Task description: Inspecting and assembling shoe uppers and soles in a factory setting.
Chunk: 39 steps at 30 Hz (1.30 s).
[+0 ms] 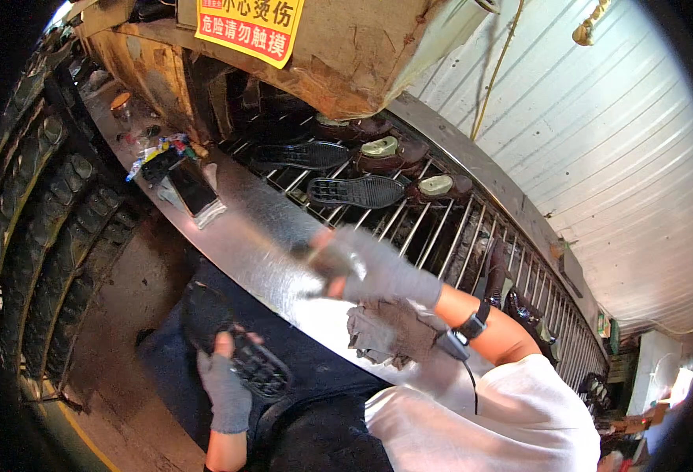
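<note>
In my gloved left hand, low over my lap, is a black shoe sole. The thumb lies across it, and its ridged underside faces up. My right hand, in a grey fingerless glove, is over the shiny metal bench. Its fingers are curled round something dark and smeared by motion, with a pale streak running off to the left. What that thing is, I cannot make out. A crumpled grey-brown cloth lies on the bench beneath my right forearm.
Black soles and brown shoes with pale green lasts rest on a barred metal rack beyond the bench. A dark, pale-edged container stands on the bench at left, near small clutter. Shelves of black soles line the far left.
</note>
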Each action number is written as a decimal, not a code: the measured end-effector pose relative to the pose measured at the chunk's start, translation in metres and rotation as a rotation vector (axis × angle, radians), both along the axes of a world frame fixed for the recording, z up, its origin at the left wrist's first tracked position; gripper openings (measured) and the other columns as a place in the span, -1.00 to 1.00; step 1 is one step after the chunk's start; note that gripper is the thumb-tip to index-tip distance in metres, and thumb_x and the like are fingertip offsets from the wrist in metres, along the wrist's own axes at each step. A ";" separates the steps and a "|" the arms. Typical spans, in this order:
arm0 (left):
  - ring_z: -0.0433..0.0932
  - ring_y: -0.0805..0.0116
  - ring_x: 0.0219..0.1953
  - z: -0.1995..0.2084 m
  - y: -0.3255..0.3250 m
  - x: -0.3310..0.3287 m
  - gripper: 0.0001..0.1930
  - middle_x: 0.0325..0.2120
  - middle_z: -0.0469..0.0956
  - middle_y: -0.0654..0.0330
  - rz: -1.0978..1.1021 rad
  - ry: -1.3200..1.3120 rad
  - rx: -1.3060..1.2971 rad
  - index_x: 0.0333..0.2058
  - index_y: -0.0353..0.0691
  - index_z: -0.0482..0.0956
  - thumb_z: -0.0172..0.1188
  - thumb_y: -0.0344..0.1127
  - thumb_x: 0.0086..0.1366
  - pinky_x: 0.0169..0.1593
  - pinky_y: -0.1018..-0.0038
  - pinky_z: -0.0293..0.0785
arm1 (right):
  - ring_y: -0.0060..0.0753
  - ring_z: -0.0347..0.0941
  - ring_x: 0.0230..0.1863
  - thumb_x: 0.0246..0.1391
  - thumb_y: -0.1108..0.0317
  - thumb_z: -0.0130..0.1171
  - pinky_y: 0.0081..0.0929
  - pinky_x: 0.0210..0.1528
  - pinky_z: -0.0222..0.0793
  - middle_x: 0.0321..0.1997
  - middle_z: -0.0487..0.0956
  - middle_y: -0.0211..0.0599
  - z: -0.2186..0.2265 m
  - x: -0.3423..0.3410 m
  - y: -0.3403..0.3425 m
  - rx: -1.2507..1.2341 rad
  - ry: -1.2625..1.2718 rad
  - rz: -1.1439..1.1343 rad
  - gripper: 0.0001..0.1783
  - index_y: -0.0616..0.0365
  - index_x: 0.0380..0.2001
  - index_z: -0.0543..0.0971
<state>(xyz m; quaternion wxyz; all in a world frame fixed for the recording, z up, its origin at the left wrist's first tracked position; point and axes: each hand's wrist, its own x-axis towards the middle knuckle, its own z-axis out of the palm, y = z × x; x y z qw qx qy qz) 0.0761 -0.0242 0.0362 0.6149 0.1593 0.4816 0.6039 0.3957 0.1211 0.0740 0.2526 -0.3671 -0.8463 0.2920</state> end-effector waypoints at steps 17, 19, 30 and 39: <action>0.70 0.24 -0.23 -0.035 -0.045 -0.020 -0.65 -0.24 0.68 0.11 -0.124 -0.090 -0.304 0.11 -0.23 0.49 0.22 -0.17 0.51 -0.16 0.29 0.70 | -0.09 0.59 0.02 0.29 -0.04 0.20 0.23 0.03 0.51 0.14 0.57 -0.23 -0.130 0.290 0.135 -0.734 0.786 -1.208 -0.55 0.03 0.05 0.58; 0.66 0.25 -0.09 -0.042 -0.049 -0.025 -0.60 -0.10 0.65 0.11 -0.114 0.031 -0.243 0.20 -0.23 0.46 0.22 -0.18 0.51 0.00 0.27 0.64 | -0.13 0.64 -0.05 0.29 0.02 0.19 -0.02 0.00 0.65 0.01 0.64 -0.20 -0.123 0.296 0.099 -0.749 1.122 -0.999 -0.57 0.08 0.04 0.57; 0.46 0.14 0.29 0.005 -0.007 -0.055 -0.26 0.24 0.47 -0.07 -0.070 0.259 0.248 0.39 -0.39 0.28 0.01 0.18 0.56 0.40 0.19 0.34 | 0.14 0.57 0.24 -0.12 0.05 0.42 -0.05 0.29 0.60 0.32 0.50 0.20 -0.045 0.069 -0.039 -1.500 1.018 -0.112 0.07 0.43 0.40 0.29; 0.54 0.07 0.24 0.050 -0.007 -0.057 -0.30 0.25 0.49 -0.03 0.137 0.011 0.334 0.44 -0.22 0.22 0.25 -0.09 0.47 0.26 0.14 0.57 | -0.30 0.35 0.43 0.07 -0.23 0.43 -0.32 0.53 0.16 0.48 0.37 -0.12 0.006 -0.151 -0.099 -0.951 0.410 0.383 0.21 0.27 0.54 0.13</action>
